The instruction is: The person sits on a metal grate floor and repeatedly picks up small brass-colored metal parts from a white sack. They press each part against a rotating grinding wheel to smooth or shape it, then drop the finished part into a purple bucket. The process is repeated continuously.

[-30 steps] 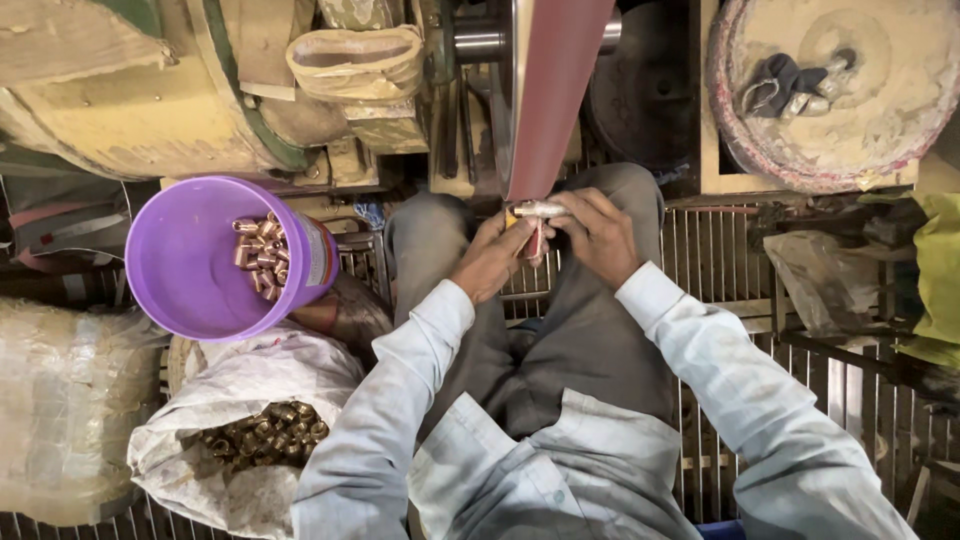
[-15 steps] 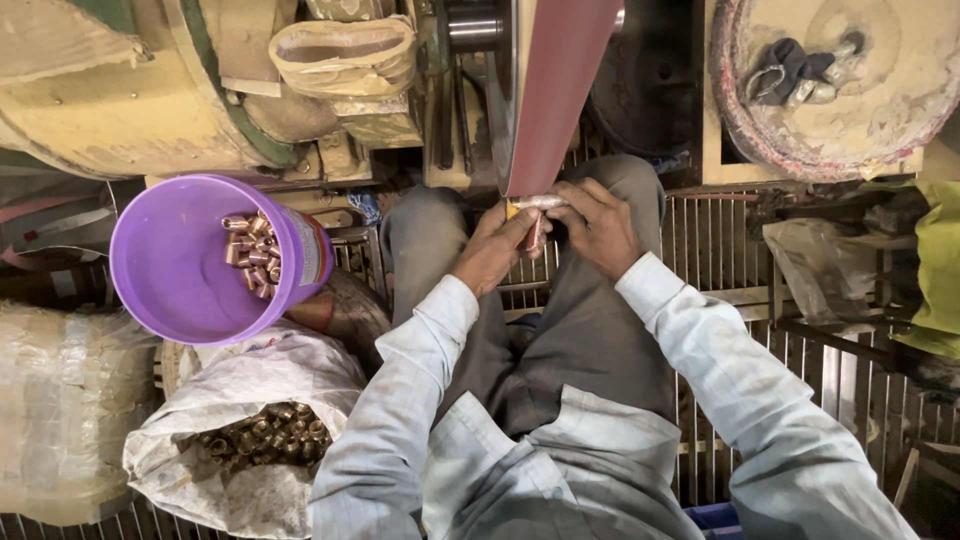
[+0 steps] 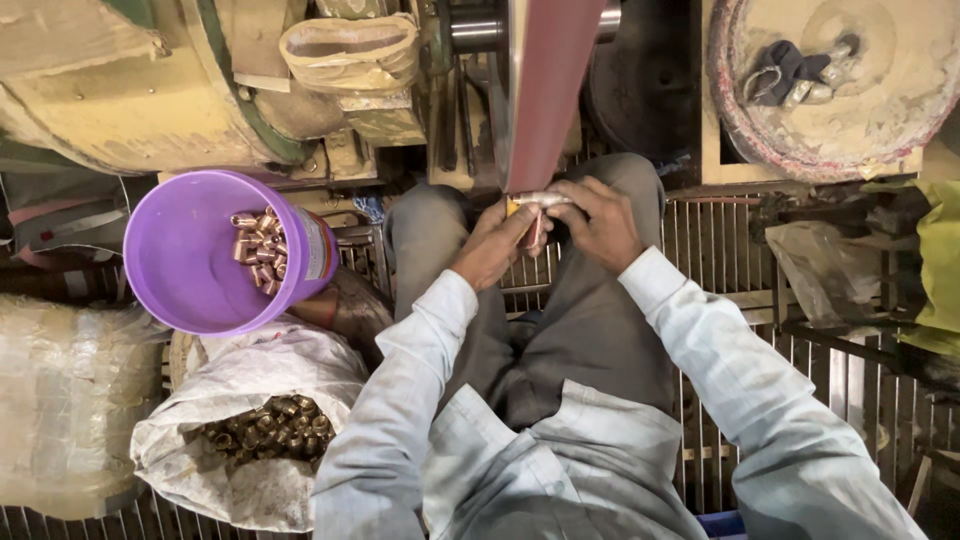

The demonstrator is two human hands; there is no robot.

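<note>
Nearest: pale shirt sleeves and grey-trousered lap, seated over a metal floor grate (image 3: 850,330) of thin bars, open to the right of the knees.

Near left: one white woven sack (image 3: 250,430), mouth open, part-filled with small brass-coloured fittings (image 3: 265,430); too many and too heaped to count. Sack edge close against the left thigh; little free room there.

Further left: one purple plastic bucket (image 3: 190,255), tilted toward the camera, holding a small cluster of similar copper-toned fittings (image 3: 262,248) against its right inner wall; roughly a dozen or more, exact number not readable. Bucket rim just above the sack, near the left knee.

Centre, above the knees: left hand (image 3: 495,245) and right hand (image 3: 600,222) brought together, fingers curled closed around one short silvery metal piece (image 3: 540,199). Piece lying crosswise, pinched at each end by the fingertips, a yellowish tip showing at its left end by the left thumb. Middle of the piece bare between the two hands and pressed against the lower end of one reddish-brown abrasive belt (image 3: 550,90), which runs up and away to a steel roller at the far edge. Narrow gaps only to either side of the belt.

Far left: large yellowed machine housing (image 3: 110,110). Far right: one round dusty disc (image 3: 850,110) carrying a dark crumpled cloth (image 3: 785,75).
</note>
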